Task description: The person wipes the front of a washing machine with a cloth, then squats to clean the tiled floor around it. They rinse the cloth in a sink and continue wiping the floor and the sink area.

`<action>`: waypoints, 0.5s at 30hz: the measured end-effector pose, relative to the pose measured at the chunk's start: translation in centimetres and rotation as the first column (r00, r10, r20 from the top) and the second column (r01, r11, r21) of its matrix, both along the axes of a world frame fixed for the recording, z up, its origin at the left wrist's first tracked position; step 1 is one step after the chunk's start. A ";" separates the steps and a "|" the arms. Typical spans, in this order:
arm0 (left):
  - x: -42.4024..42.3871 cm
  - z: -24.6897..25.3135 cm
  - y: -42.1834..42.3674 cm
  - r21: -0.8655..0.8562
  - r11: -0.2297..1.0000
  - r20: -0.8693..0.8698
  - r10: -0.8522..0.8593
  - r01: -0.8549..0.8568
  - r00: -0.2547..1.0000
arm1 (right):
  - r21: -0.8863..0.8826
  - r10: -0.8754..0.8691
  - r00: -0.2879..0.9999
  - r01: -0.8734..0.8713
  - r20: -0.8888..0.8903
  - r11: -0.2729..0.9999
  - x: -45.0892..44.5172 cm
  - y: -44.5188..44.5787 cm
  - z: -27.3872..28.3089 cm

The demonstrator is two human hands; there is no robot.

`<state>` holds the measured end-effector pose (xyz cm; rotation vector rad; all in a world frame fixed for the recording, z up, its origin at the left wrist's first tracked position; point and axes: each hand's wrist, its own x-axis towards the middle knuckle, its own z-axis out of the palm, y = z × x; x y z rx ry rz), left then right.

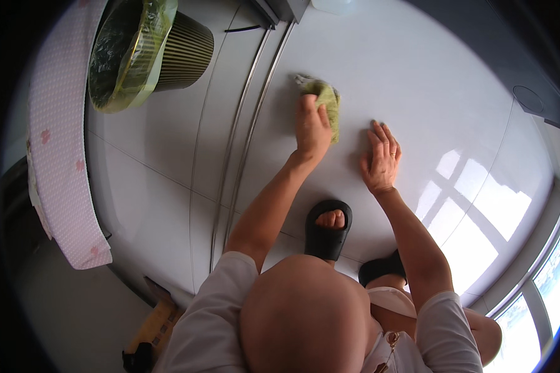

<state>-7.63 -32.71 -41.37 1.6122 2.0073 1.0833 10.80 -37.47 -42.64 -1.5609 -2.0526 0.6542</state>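
Observation:
My left hand [311, 127] grips a folded yellow-green cleaning cloth [330, 107] and presses it against the glossy white tiled floor [415, 84]. The cloth's far end shows a greyish, rumpled patch. To the right, my right hand [381, 158] rests on the tile with nothing in it, its fingers stretched forward and slightly spread. A ring circles one of its fingers. Two thin metal sliding-door tracks [249, 112] run along the floor to the left of the cloth.
A ribbed trash bin [186, 53] with a yellow liner stands at upper left, beside a pink patterned cloth cover [60, 140]. A dark cabinet [504, 42] borders the upper right. My black slippers [326, 242] are below my hands. Windows [518, 326] lie at lower right.

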 end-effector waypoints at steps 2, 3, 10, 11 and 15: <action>0.6 1.6 -1.0 0.012 0.999 0.132 0.038 -0.040 0.991 | -0.090 -0.204 0.889 0.183 -0.410 0.979 0.1 0.0 0.2; 1.1 2.2 -2.7 -0.062 0.998 0.305 0.017 0.002 0.952 | -0.176 -0.280 0.809 0.220 -0.516 0.960 -0.6 -0.3 2.6; 4.0 4.8 -12.1 -0.357 0.810 0.771 -0.025 0.465 0.636 | -0.261 0.109 0.957 -0.181 -0.268 0.948 3.1 -5.3 4.6; 3.5 4.2 -12.5 -0.345 0.855 0.655 -0.076 0.388 0.752 | -0.319 0.250 0.967 -0.251 -0.045 0.914 4.0 -6.2 4.0; 0.4 2.8 -13.2 -0.324 0.935 0.433 0.015 0.141 0.901 | -0.310 0.699 0.688 -0.633 0.193 0.709 3.9 -6.3 1.8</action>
